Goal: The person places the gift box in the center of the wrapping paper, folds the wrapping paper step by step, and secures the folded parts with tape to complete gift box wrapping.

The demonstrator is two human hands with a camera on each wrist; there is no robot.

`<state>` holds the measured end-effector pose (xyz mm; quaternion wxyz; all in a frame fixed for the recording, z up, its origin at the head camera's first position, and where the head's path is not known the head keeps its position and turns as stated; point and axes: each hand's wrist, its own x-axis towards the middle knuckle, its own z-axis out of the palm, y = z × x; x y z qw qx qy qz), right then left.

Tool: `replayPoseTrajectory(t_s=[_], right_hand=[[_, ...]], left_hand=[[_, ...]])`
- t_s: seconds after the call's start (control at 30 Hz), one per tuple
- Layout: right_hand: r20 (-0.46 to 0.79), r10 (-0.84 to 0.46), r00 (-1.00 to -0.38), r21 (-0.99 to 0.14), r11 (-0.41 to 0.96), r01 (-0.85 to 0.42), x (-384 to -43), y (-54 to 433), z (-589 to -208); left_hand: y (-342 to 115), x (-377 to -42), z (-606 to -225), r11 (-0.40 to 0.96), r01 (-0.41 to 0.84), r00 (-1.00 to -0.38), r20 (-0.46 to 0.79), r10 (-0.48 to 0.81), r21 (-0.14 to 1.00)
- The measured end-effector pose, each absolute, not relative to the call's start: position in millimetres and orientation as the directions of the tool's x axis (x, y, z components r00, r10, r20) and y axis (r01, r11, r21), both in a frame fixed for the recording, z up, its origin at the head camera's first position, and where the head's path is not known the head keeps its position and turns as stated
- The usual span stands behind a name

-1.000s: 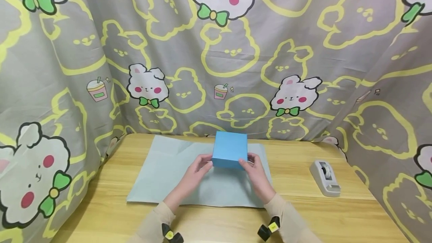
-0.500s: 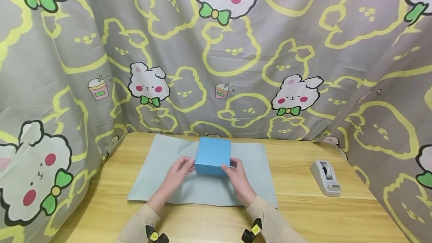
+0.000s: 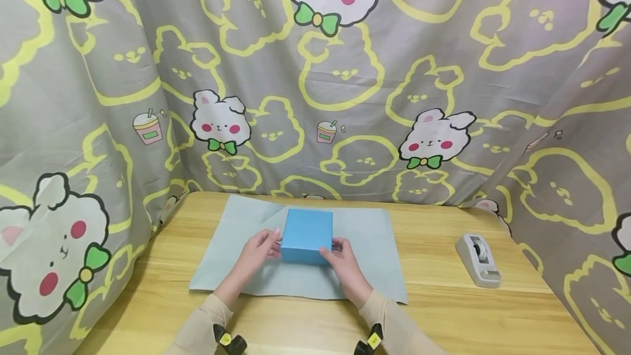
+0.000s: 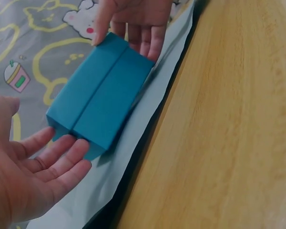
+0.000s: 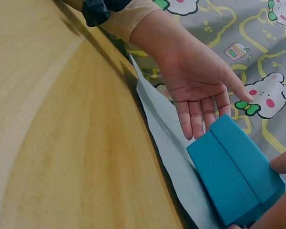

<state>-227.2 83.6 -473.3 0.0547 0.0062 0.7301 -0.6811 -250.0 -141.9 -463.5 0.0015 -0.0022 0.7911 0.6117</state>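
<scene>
A blue lidded box (image 3: 308,228) stands over the middle of a pale blue-grey sheet of paper (image 3: 219,262). My right hand (image 3: 348,272) grips the box's right side, the thumb at its top front edge and the fingers along the side. At the left side is my left hand (image 3: 254,256); in the left wrist view its fingertips (image 4: 81,148) touch or nearly touch the lower edge of the box, and its thumb is held away. The seam between lid and base shows along the box (image 5: 236,169) in the right wrist view. The underside of the box is hidden.
A white tape dispenser (image 3: 478,260) with a roll of tape stands on the wooden table (image 3: 429,284) to the right. A grey curtain (image 3: 276,70) with cartoon rabbits hangs behind the table and on both sides.
Both hands have brought the box left and nearer, lowering it over the paper. The left thumb has come away from the box. The paper's right front corner has shifted slightly right.
</scene>
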Motion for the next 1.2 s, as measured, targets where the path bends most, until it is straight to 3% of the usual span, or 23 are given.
replayPoseTrajectory(t_s=[0.7, 1.2], right_hand=[[-0.131, -0.094, -0.987, -0.99, 0.06, 0.126, -230.6, 95.0, -467.9], [-0.081, -0.086, -0.993, -0.997, -0.008, 0.082, -265.3, 182.6, -443.0]], left_hand=[[-143.3, -253.4, -475.9, 0.282, -0.081, -0.995, -0.093, 0.032, 0.956], [-144.2, -252.4, -481.4, 0.283, -0.1, -0.992, -0.119, 0.049, 0.954]])
